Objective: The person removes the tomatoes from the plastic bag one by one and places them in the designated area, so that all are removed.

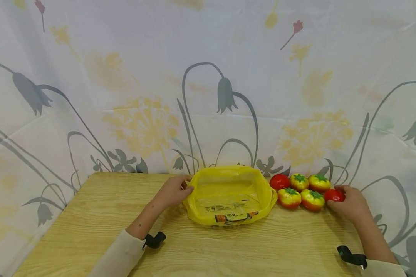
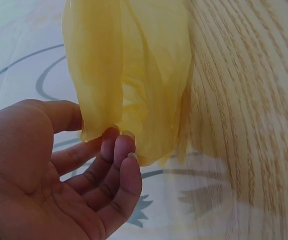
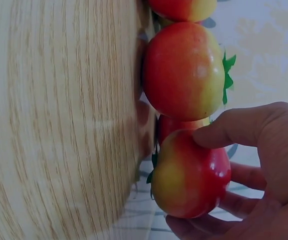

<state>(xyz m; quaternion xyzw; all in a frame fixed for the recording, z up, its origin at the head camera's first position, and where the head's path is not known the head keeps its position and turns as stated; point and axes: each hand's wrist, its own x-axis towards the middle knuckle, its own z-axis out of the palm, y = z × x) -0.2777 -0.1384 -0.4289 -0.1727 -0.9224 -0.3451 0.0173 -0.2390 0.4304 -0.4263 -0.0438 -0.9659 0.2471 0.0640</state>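
A yellow plastic bag (image 1: 225,184) stands on the wooden table with its mouth spread wide and upward. At its left side, my left hand (image 1: 173,189) pinches the rim; the left wrist view shows the fingertips at the edge of the thin yellow plastic (image 2: 133,75). My right hand (image 1: 353,204) grips a toy tomato (image 1: 334,195) at the right end of a group. In the right wrist view, thumb and fingers curl round this red and yellow tomato (image 3: 191,175), its green leaves turned toward the table. Another tomato (image 3: 184,72) sits right beside it.
Several more toy tomatoes cluster right of the bag, including a red one (image 1: 279,182) near its rim and a yellow-red one (image 1: 313,200) with green leaves. A flower-printed curtain (image 1: 208,127) hangs behind the wooden table (image 1: 208,250). Each wrist wears a small black camera (image 1: 155,240).
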